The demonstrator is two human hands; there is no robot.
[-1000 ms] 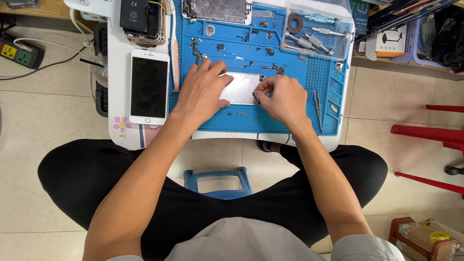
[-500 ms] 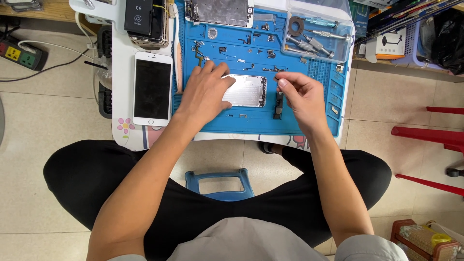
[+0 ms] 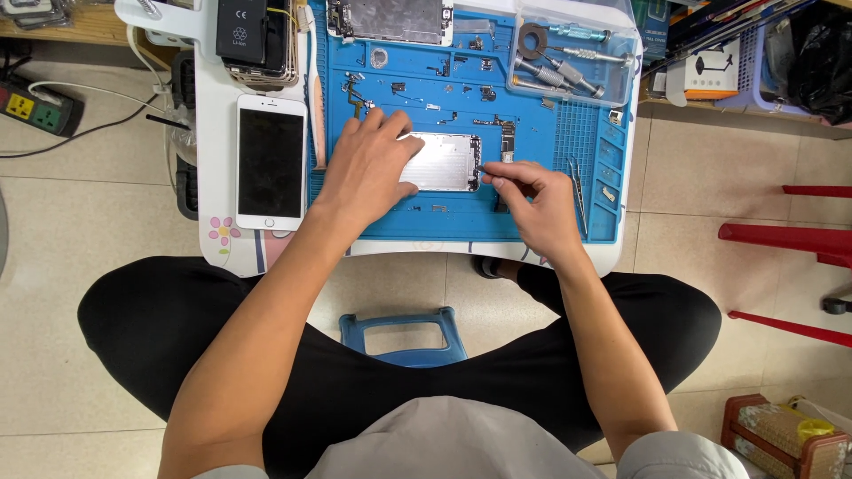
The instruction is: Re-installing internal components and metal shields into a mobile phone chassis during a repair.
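Note:
A silver metal phone plate [image 3: 448,162] lies flat on the blue repair mat [image 3: 568,142]. My left hand [image 3: 368,168] rests on the plate's left end with fingers spread, pressing it down. My right hand [image 3: 532,200] sits just right of the plate. Its thumb and fingers pinch a thin dark tool [image 3: 484,168] whose tip touches the plate's right edge. A small circuit board [image 3: 507,137] lies just above my right hand. Several tiny screws and parts are scattered on the mat around the plate.
A white phone [image 3: 271,162] lies face up left of the mat, with a black battery [image 3: 241,31] on a stack behind it. A clear tray [image 3: 572,53] holds screwdrivers. Tweezers [image 3: 577,182] lie right of my hand. Another phone frame [image 3: 390,19] lies at the back. A blue stool [image 3: 404,335] stands between my knees.
My right hand has slid off the plate to its right edge, now pinching the thin tool there. My left hand has stayed on the plate's left end.

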